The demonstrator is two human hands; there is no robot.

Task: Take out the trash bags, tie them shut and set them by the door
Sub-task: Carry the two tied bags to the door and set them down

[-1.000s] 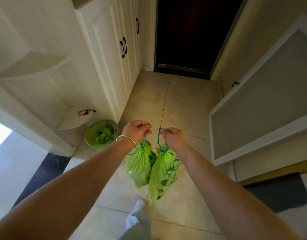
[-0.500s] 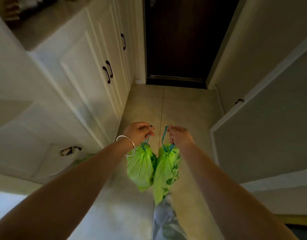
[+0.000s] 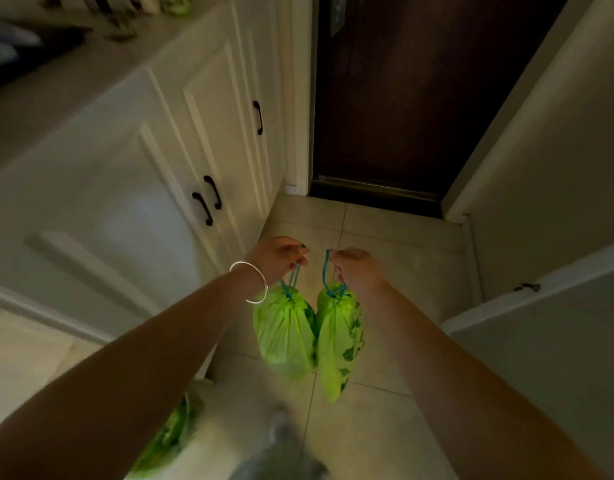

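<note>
Two bright green trash bags hang side by side above the tiled floor, each cinched at the top by a blue drawstring. My left hand (image 3: 277, 253), with a silver bangle on its wrist, grips the drawstring of the left trash bag (image 3: 284, 336). My right hand (image 3: 355, 265) grips the drawstring loop of the right trash bag (image 3: 338, 344), which has a darker leaf print. The dark brown door (image 3: 412, 98) stands shut straight ahead, past a short stretch of floor.
White cabinets (image 3: 181, 161) with black handles line the left. A pale wall and a white panel (image 3: 540, 341) close in the right. A green-lined bin (image 3: 167, 441) sits at the lower left by my leg (image 3: 281, 455). Beige floor tiles (image 3: 395, 251) run to the door's threshold.
I have walked forward with both bags: the door and cabinets are nearer and larger, and the green-lined bin has slid back to the lower left. Both hands keep their hold.
</note>
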